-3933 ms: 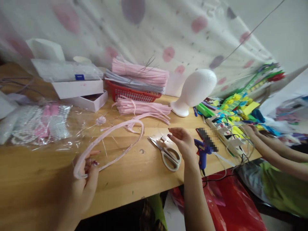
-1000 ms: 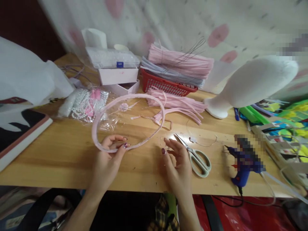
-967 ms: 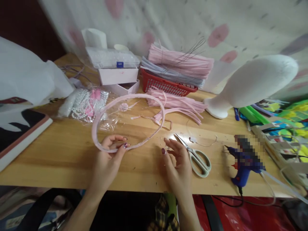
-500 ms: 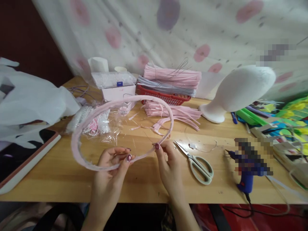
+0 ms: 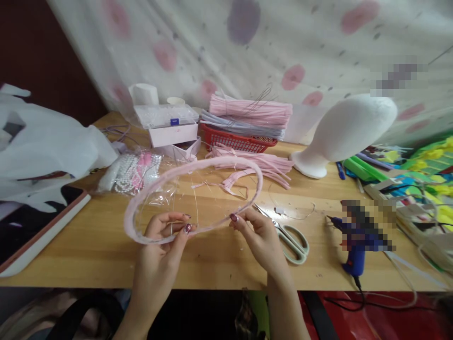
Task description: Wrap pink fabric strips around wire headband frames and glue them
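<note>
A pale pink fuzzy hoop [image 5: 132, 215] is held tilted above the wooden table, its far side raised. My left hand [image 5: 161, 248] pinches the near edge between thumb and fingers. Further right, my right hand [image 5: 261, 238] has its thumb and fingertips closed on the same hoop. Just beyond that hand lie scissors [image 5: 297, 242] with pale green handles, their blades partly hidden by it. Seen past the hoop, a loose bundle of pink fuzzy stems [image 5: 260, 163] rests on the table.
Behind stands a red basket [image 5: 237, 140] topped with pink and grey stem bundles. A white foam head [image 5: 354, 134] and a blue glue gun [image 5: 356, 255] are at right. Bagged pearl beads [image 5: 130, 172] and a tablet-like device [image 5: 42, 226] lie left. Clear filaments are scattered mid-table.
The hoop has tipped flatter and shifted right, its far side lower in view. My right hand has moved right and turned, now partly covering the scissors. Both hands keep hold of it.
</note>
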The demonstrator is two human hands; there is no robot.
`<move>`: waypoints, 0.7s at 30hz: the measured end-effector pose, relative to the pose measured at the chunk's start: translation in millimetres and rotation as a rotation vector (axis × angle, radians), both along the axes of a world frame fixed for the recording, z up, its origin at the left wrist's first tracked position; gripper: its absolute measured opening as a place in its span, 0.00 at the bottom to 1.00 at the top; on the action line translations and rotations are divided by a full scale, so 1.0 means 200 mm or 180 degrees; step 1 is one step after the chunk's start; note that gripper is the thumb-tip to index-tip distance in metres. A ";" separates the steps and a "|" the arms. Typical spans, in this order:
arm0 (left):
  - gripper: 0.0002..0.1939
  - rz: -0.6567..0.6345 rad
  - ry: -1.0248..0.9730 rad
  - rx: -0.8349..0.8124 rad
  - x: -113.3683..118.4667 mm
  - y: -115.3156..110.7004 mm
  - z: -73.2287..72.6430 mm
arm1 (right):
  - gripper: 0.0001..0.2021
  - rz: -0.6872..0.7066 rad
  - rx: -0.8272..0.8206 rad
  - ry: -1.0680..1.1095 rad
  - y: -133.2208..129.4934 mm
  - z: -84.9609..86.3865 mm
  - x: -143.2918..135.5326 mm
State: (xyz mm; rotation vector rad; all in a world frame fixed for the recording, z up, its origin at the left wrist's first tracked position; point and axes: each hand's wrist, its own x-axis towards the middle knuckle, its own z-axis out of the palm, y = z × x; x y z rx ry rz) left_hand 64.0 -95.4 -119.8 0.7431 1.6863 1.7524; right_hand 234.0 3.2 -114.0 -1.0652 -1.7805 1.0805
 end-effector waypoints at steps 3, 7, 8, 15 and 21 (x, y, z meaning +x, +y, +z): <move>0.13 0.0066 0.0097 -0.0016 -0.08 0.00 -0.04 | 0.18 -0.0299 -0.0119 0.0342 0.05 0.00 0.07; 0.15 0.0338 0.0006 0.0019 -0.20 -0.01 -0.09 | 0.15 -0.1089 -0.0158 0.0767 0.10 0.00 0.16; 0.15 0.0440 -0.0022 0.0033 -0.23 -0.02 -0.09 | 0.14 -0.1227 -0.0169 0.0826 0.11 0.01 0.17; 0.17 0.1131 0.0005 0.0129 -0.31 -0.05 -0.03 | 0.10 -0.1298 -0.0291 0.0996 0.12 -0.02 0.17; 0.16 0.0918 -0.0162 0.0265 -0.26 -0.06 -0.04 | 0.15 -0.1022 -0.0481 0.1233 0.10 -0.05 0.12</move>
